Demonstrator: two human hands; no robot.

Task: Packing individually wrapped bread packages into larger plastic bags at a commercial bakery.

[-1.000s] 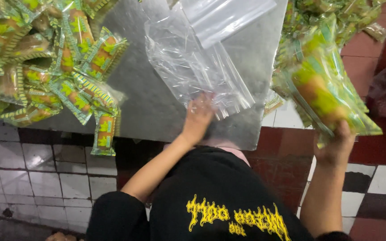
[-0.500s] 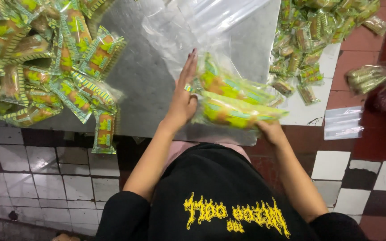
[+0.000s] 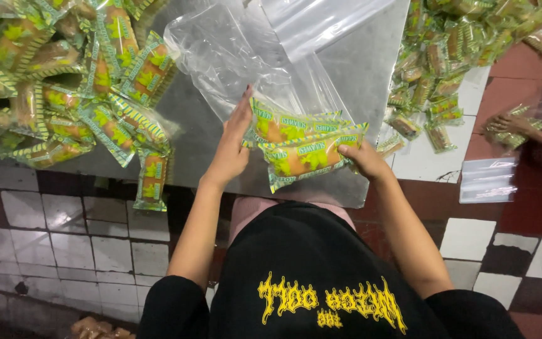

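Observation:
A stack of green-and-yellow wrapped snack packets (image 3: pixel 302 141) lies on clear plastic bags (image 3: pixel 233 59) on the grey metal sheet (image 3: pixel 359 69). My right hand (image 3: pixel 364 160) grips the stack's right end. My left hand (image 3: pixel 233 141), fingers straight, presses flat against the stack's left end.
A big heap of the same snack packets (image 3: pixel 64 81) covers the sheet's left side; another pile (image 3: pixel 453 56) lies at the right on the tiled floor. Another person's hand (image 3: pixel 512 125) holds packets at the far right, beside a flat clear bag (image 3: pixel 487 180).
My right hand carried the stack of packets from the right pile to the centre and set it on the clear bags; my left hand moved against its left end.

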